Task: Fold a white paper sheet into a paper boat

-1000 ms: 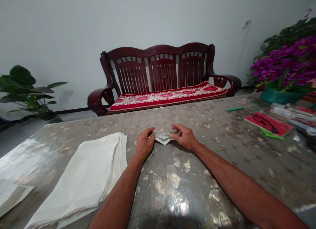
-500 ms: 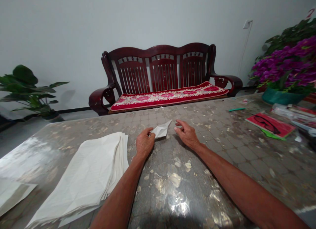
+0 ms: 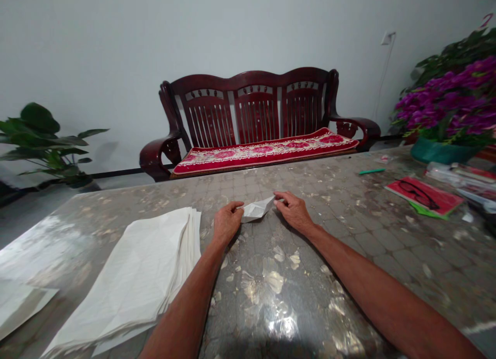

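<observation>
A small folded white paper with pointed ends is held between my two hands, just above the patterned table. My left hand pinches its left end between thumb and fingers. At the right tip, the thumb and forefinger of my right hand close on the paper's raised point. The fingers partly cover both ends. Left of my left forearm lies a thick stack of white paper sheets, creased and slightly uneven at the edges.
Another paper lies at the table's left edge. To the right are a green pen, glasses on a red booklet, and purple flowers in a teal pot. A wooden bench stands beyond the table.
My right hand has closed onto the right tip of the folded paper, from which it was apart before. The paper has shifted slightly right and down. My left hand keeps its hold.
</observation>
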### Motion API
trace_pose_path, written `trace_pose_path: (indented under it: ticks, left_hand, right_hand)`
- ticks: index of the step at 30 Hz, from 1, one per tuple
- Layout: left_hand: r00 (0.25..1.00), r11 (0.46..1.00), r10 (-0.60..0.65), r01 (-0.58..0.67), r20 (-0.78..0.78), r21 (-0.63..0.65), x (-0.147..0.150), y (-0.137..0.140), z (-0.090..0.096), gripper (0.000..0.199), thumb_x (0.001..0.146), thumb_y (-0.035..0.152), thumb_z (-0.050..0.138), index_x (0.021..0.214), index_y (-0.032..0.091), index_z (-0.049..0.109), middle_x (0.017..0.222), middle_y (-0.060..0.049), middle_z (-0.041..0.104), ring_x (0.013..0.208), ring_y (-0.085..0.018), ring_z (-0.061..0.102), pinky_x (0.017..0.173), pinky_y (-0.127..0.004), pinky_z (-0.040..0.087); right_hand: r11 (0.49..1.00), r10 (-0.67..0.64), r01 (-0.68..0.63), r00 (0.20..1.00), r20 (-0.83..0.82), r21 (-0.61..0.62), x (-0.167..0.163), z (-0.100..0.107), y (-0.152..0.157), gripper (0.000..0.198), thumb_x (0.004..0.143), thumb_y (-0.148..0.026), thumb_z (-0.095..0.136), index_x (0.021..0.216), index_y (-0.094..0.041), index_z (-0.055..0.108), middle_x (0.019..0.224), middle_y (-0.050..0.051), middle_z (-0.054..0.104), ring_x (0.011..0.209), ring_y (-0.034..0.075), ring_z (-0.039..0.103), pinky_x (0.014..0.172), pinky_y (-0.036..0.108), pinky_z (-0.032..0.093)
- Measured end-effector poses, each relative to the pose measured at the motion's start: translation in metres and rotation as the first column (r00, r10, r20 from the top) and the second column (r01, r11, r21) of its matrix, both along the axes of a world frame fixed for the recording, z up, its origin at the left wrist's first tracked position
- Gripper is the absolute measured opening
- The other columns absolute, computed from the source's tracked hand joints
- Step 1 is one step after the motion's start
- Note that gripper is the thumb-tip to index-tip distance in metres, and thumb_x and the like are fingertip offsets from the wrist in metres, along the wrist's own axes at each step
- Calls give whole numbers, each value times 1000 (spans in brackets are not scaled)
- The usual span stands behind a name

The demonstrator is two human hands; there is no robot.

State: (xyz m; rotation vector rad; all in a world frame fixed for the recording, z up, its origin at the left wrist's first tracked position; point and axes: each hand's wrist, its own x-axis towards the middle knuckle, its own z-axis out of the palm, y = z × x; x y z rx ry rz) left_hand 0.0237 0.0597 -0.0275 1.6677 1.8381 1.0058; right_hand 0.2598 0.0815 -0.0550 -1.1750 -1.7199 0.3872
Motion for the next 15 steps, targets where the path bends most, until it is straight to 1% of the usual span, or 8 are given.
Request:
trace_pose_path:
  ticks: [3, 5, 7, 9, 12, 15]
  left_hand:
    - [1000, 1000, -7, 7, -4, 25, 2, -2, 2, 34, 87, 30, 55, 111, 19, 76, 98, -9, 78, 91, -25, 70, 83, -35, 50]
    - [1000, 997, -7, 5, 20, 78, 3, -4, 1, 35, 91, 35, 53, 114, 19, 74, 105, -9, 77, 94, -25, 69, 86, -36, 51]
    - [999, 989, -19, 12, 45, 145, 4, -5, 0, 36, 93, 39, 53, 114, 19, 73, 109, -9, 76, 93, -23, 69, 88, -36, 52]
    - [997, 975, -60, 47, 54, 217, 2, -6, -1, 35, 93, 42, 54, 112, 20, 72, 110, -8, 75, 92, -21, 69, 88, -36, 53]
    - [987, 943, -152, 129, 53, 308, -1, -8, -2, 35, 91, 46, 56, 109, 21, 72, 110, -7, 73, 95, -21, 68, 90, -36, 53]
    - [975, 929, -210, 175, 76, 326, -4, -11, 0, 35, 86, 46, 62, 109, 21, 71, 113, -8, 71, 97, -21, 67, 91, -35, 52]
  right_hand:
    - [1000, -4, 4, 1000, -24, -13, 0, -1, 1, 30, 85, -27, 60, 111, -22, 75, 97, 4, 76, 76, 16, 67, 75, 29, 53]
    - [1000, -4, 4, 1000, -30, -20, 0, -2, 1, 31, 85, -27, 60, 112, -22, 75, 96, 4, 76, 75, 16, 67, 75, 29, 53]
    - [1000, -8, 7, 1000, -30, -27, 0, -2, 1, 31, 85, -27, 61, 112, -22, 75, 96, 4, 76, 74, 16, 67, 76, 30, 54]
    - [1000, -8, 8, 1000, -20, -30, 0, -1, 0, 32, 85, -27, 61, 113, -21, 75, 96, 4, 76, 74, 16, 66, 77, 30, 54]
    - [1000, -7, 7, 1000, 4, -25, 0, 0, 0, 31, 85, -26, 61, 113, -22, 74, 97, 4, 76, 76, 16, 67, 80, 30, 54]
    - [1000, -2, 3, 1000, 10, -23, 0, 2, -1, 32, 85, -25, 60, 114, -22, 74, 97, 4, 76, 76, 16, 67, 80, 30, 54]
